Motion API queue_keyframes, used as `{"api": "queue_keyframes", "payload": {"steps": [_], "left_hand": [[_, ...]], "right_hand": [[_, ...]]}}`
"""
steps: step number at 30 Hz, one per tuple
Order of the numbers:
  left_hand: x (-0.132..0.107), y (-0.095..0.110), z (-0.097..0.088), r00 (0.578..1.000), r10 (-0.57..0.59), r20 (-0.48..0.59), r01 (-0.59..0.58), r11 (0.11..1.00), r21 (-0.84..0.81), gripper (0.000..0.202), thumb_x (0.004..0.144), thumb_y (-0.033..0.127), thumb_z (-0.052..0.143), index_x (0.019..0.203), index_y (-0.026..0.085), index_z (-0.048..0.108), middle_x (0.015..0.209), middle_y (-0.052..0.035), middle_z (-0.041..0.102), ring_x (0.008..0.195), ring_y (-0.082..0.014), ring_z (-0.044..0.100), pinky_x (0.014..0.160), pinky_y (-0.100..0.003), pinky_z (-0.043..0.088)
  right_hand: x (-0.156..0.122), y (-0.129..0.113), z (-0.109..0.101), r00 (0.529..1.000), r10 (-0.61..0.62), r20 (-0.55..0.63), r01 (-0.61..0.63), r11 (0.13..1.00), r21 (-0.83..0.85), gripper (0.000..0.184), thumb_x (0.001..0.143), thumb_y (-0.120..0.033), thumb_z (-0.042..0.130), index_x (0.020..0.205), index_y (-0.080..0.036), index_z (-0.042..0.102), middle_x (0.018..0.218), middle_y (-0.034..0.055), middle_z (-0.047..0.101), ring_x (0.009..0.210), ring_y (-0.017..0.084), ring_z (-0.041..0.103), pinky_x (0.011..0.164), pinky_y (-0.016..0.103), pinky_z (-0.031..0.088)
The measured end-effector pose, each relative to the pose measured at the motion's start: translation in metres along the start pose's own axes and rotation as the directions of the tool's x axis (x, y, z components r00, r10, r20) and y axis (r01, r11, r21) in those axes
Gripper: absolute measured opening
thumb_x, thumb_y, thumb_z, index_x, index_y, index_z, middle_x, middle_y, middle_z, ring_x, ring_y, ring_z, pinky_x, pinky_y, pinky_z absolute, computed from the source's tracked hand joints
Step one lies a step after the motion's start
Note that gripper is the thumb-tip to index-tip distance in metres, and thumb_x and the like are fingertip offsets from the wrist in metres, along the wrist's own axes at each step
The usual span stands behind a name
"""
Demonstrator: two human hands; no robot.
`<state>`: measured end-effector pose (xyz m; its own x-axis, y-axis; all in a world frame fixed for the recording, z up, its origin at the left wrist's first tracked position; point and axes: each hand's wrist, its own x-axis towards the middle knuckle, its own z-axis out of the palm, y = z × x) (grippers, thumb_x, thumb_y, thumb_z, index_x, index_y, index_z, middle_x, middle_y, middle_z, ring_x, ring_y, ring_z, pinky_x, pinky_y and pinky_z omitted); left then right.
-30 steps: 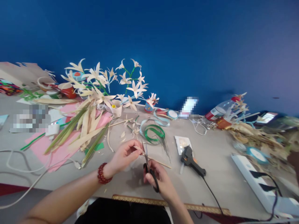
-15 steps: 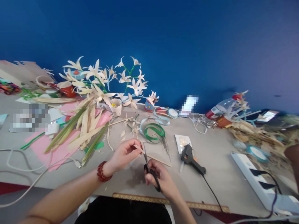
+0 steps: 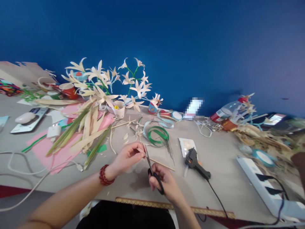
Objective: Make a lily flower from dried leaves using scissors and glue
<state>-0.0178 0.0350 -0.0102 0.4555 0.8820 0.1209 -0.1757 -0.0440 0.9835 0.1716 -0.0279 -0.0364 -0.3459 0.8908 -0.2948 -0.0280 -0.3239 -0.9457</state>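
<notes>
Two bare hands work close together above the near middle of the counter [image 3: 224,165]. The left hand [image 3: 127,160], with a red beaded bracelet [image 3: 105,175] at its wrist, has its grip pinched on a pale husk strip [image 3: 140,150], held between thumb and fingers. The right hand [image 3: 164,181] has its grip closed around the black-handled scissors [image 3: 149,164], whose blades point away from the body and reach up right beside the left fingertips; whether the strip lies between the blades cannot be told. A thin stick [image 3: 164,164] lies on the counter just beyond the right hand, and beyond it are a loop of green ribbon [image 3: 165,134] and some thin wires [image 3: 170,151]. To the right, a black glue gun [image 3: 199,167] rests partly over a white packet [image 3: 186,143], with a white power strip [image 3: 257,183] farther right. On the left, dried husks [image 3: 91,130] and green stalks [image 3: 68,135] lie over pink paper [image 3: 38,149]. Husk flowers [image 3: 103,96] stand at the back, near a white paper cup [image 3: 120,113], before the blue wall [image 3: 166,47].
</notes>
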Motion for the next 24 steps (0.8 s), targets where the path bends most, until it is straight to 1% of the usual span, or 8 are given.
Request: {"api": "queue_keyframes", "payload": {"steps": [9,12,14,16,18,20,22,24], "left_hand": [[0.001,0.002,0.0,0.999,-0.038,-0.005,0.038,0.999,-0.002,0.018,0.084,0.03,0.061,0.076,0.014,0.059,0.082,-0.0039,0.058,0.075,-0.0145,0.054,0.072,-0.026,0.043],[0.001,0.001,0.0,0.998,-0.06,-0.017,0.06,0.998,0.005,0.019,0.083,0.032,0.062,0.077,0.014,0.059,0.081,-0.0039,0.059,0.074,-0.0147,0.054,0.071,-0.026,0.043],[0.001,0.0,0.0,0.997,-0.076,-0.016,0.076,0.997,0.003,0.02,0.083,0.033,0.062,0.078,0.014,0.06,0.08,-0.004,0.06,0.074,-0.0149,0.055,0.07,-0.026,0.043],[0.001,-0.002,0.0,0.996,-0.094,0.001,0.094,0.996,-0.002,0.02,0.083,0.033,0.063,0.078,0.014,0.06,0.081,-0.0042,0.061,0.075,-0.015,0.055,0.071,-0.026,0.043],[0.001,-0.004,0.001,0.993,-0.116,0.021,0.116,0.993,0.01,0.021,0.082,0.034,0.064,0.077,0.014,0.06,0.079,-0.0039,0.061,0.073,-0.0147,0.055,0.069,-0.026,0.043],[0.002,-0.005,0.001,0.988,-0.15,0.038,0.148,0.988,0.045,0.021,0.08,0.034,0.065,0.077,0.014,0.06,0.075,-0.0025,0.06,0.068,-0.0134,0.053,0.065,-0.024,0.04],[0.002,-0.006,0.002,0.982,-0.177,0.062,0.173,0.982,0.071,0.022,0.08,0.035,0.065,0.074,0.014,0.059,0.073,-0.0017,0.059,0.064,-0.012,0.051,0.061,-0.023,0.038],[0.002,-0.007,0.002,0.976,-0.197,0.092,0.192,0.979,0.069,0.023,0.08,0.036,0.064,0.073,0.015,0.057,0.072,-0.0015,0.058,0.063,-0.0113,0.049,0.059,-0.022,0.037]], "right_hand": [[0.0,0.0,-0.002,1.0,0.002,-0.026,-0.004,0.999,-0.043,0.052,0.064,-0.061,0.075,0.07,-0.02,0.043,0.056,-0.0076,0.046,0.043,0.006,0.042,0.044,0.019,0.035],[0.0,0.003,-0.004,0.999,0.009,-0.041,-0.012,0.997,-0.07,0.051,0.065,-0.06,0.075,0.068,-0.02,0.043,0.052,-0.0083,0.045,0.041,0.006,0.04,0.041,0.019,0.031],[0.001,0.004,-0.004,0.998,0.014,-0.061,-0.018,0.997,-0.076,0.051,0.066,-0.059,0.075,0.067,-0.021,0.042,0.048,-0.0085,0.045,0.039,0.006,0.04,0.04,0.018,0.028],[0.003,0.002,-0.003,0.994,-0.002,-0.109,-0.004,0.998,-0.056,0.049,0.067,-0.057,0.075,0.067,-0.021,0.041,0.046,-0.0084,0.046,0.039,0.007,0.04,0.041,0.019,0.027],[0.006,-0.002,0.0,0.98,-0.064,-0.19,0.058,0.998,-0.037,0.046,0.068,-0.051,0.076,0.07,-0.021,0.042,0.052,-0.007,0.05,0.044,0.008,0.044,0.045,0.02,0.032],[0.011,-0.009,0.004,0.948,-0.161,-0.275,0.159,0.987,-0.03,0.039,0.068,-0.043,0.078,0.074,-0.021,0.046,0.063,-0.0044,0.056,0.054,0.01,0.049,0.052,0.021,0.038],[0.016,-0.014,0.008,0.922,-0.231,-0.31,0.238,0.971,-0.018,0.035,0.068,-0.037,0.078,0.078,-0.021,0.048,0.071,-0.0026,0.058,0.061,0.011,0.052,0.058,0.022,0.041],[0.021,-0.017,0.012,0.915,-0.265,-0.304,0.28,0.96,0.008,0.033,0.068,-0.033,0.076,0.081,-0.022,0.049,0.072,-0.0024,0.058,0.062,0.012,0.052,0.059,0.023,0.042]]}}
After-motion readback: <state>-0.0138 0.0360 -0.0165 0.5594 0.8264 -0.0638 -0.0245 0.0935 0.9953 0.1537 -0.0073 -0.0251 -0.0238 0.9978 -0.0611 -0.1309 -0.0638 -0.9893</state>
